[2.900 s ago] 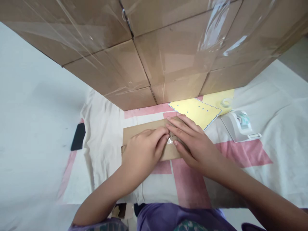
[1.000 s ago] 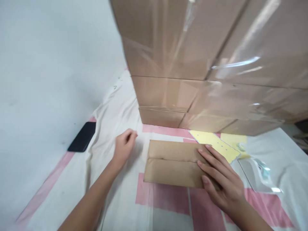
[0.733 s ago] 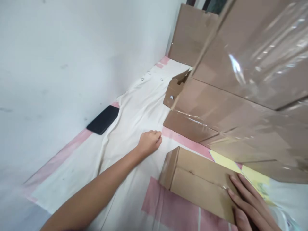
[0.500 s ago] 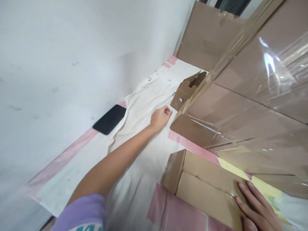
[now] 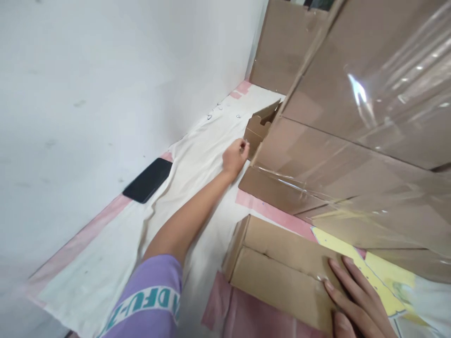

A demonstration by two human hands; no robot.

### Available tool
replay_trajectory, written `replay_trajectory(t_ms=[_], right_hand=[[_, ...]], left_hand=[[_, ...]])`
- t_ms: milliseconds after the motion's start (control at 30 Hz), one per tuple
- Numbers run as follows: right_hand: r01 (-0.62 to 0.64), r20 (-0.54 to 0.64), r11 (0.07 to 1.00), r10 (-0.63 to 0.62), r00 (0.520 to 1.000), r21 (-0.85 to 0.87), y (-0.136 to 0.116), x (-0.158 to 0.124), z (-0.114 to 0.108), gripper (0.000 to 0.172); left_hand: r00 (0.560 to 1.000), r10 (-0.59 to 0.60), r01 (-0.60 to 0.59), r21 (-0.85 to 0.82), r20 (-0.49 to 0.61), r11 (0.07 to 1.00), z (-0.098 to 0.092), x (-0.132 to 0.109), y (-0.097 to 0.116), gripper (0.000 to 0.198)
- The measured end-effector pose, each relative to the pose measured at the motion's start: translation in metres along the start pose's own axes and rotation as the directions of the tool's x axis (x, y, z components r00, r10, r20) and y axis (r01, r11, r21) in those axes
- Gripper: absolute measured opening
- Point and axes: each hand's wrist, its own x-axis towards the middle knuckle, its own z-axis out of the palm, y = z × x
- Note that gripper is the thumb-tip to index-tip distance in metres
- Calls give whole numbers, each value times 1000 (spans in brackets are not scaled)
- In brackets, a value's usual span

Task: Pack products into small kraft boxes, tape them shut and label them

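My left hand [image 5: 235, 157] reaches forward over the white cloth, its fingers curled into a pinch. Its fingertips are at the side of a small open cardboard box [image 5: 254, 133]; whatever they may hold is hidden. My right hand [image 5: 357, 298] lies on the right end of a closed, long brown cardboard box [image 5: 282, 267], with fingers spread over the top and the thumb by the near edge. This box rests on the cloth and a pink patch close to me.
Large cardboard boxes [image 5: 338, 141] wrapped in clear plastic stand along the right. A black phone [image 5: 148, 180] lies against the white wall [image 5: 105, 70] on the left. Another cardboard panel [image 5: 278, 47] stands at the back. The white cloth [image 5: 190, 159] has wrinkles.
My left hand has moved forward to the small open box, its fingertips now at its side. The view has shifted slightly. My right hand stays on the long box.
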Motion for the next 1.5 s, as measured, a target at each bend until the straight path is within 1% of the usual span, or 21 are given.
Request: replay_trajectory(t_ms=[100, 167, 267, 300, 333, 433, 500, 567, 633, 700, 767, 833, 867, 900, 1000, 1067, 1133, 1233, 1300, 1367, 1500], right_hand=[[-72, -108, 996, 77, 991, 55, -12, 5, 8, 44], [-72, -149, 995, 82, 985, 70, -16, 9, 10, 42], [-65, -136, 996, 72, 988, 59, -18, 13, 8, 37], [-65, -110, 997, 70, 991, 45, -18, 14, 5, 34], [-63, -70, 998, 65, 995, 24, -17, 14, 1, 33], [-45, 85, 997, 51, 995, -70, -15, 12, -13, 35], [-32, 145, 994, 48, 988, -109, -13, 9, -22, 40], [-25, 151, 996, 38, 988, -87, -11, 6, -31, 43], [-30, 103, 999, 28, 994, 17, -11, 5, -39, 50], [-42, 0, 985, 43, 999, 170, -12, 4, -46, 52], [-11, -110, 950, 48, 993, 312, -14, 3, -50, 38], [51, -187, 917, 27, 982, 396, -15, 3, -53, 20], [74, -216, 906, 19, 976, 417, -14, 2, -54, 17], [80, -242, 903, 27, 970, 422, -11, 1, -55, 16], [1, -351, 932, 136, 926, 363, 4, -3, -50, 18], [-76, -422, 941, 220, 880, 331, 19, -9, -37, 20], [-108, -437, 931, 263, 860, 348, 32, -19, -16, 21], [-105, -410, 919, 268, 872, 379, 41, -38, 18, 20], [-106, -390, 915, 268, 881, 389, 40, -48, 35, 20], [-107, -371, 907, 272, 888, 407, 37, -53, 43, 20], [-90, -331, 892, 256, 908, 442, 33, -50, 45, 19]], left_hand=[[996, 51, -58, -110, -67, 992, -49, -33, 25, 22], [992, 119, -124, -180, -40, 976, -89, -65, 54, 22], [957, 255, -209, -284, 138, 936, -140, -113, 110, 22], [920, 325, -241, -338, 218, 910, -151, -126, 129, 18], [861, 406, -277, -389, 306, 879, -158, -137, 146, 11], [680, 566, -414, -394, 466, 821, -157, -162, 188, 9], [606, 591, -490, -335, 532, 805, -145, -174, 205, 6], [551, 592, -517, -316, 589, 796, -132, -183, 214, 4], [498, 589, -545, -299, 637, 783, -120, -190, 220, 7], [451, 606, -608, -272, 655, 746, -110, -196, 225, 9], [419, 630, -664, -253, 654, 704, -103, -200, 230, 9], [407, 636, -687, -239, 655, 686, -97, -203, 235, 8], [413, 627, -694, -217, 661, 687, -96, -204, 236, 9], [430, 610, -703, -176, 665, 688, -95, -204, 236, 15], [529, 536, -740, 50, 658, 670, -98, -205, 228, 47], [561, 509, -768, 181, 653, 614, -103, -206, 217, 54], [544, 497, -797, 231, 676, 557, -108, -209, 204, 54], [502, 473, -825, 237, 723, 513, -113, -214, 190, 64], [490, 458, -831, 239, 742, 502, -113, -216, 185, 67], [494, 445, -823, 237, 747, 517, -112, -216, 184, 68], [515, 430, -797, 230, 742, 558, -110, -213, 185, 65]])
